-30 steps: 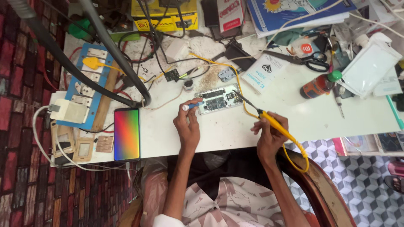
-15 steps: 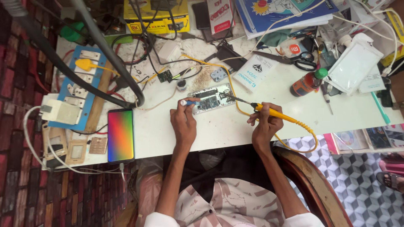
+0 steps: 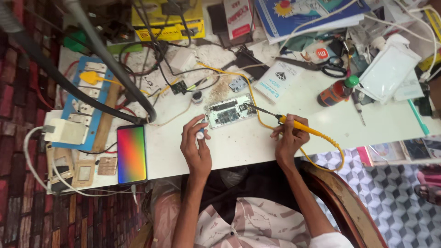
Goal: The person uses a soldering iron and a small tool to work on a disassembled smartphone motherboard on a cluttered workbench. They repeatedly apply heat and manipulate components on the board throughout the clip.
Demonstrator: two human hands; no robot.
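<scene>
The circuit board (image 3: 228, 110) lies flat on the white counter (image 3: 239, 142), near its middle, slightly tilted, component side up. The metal tip of the soldering iron (image 3: 294, 124) rests on the board's right end. The right hand (image 3: 288, 140) has its grip closed around the iron's yellow handle, pen-fashion; the yellow cord runs from the handle in a loop off the counter's front edge. The left hand (image 3: 196, 149) sits just left of the board, its grip pinched on a small pale object at the board's left edge; what that object is cannot be told.

A small round tin (image 3: 197, 97) stands just behind the board. A phone with a rainbow-coloured screen (image 3: 131, 154) lies face up well left of the hands. Further left is a blue switch panel (image 3: 85, 108). To the right stand an orange bottle with a green cap (image 3: 336, 91), scissors (image 3: 321, 66) and a white plastic pouch (image 3: 388, 69).
</scene>
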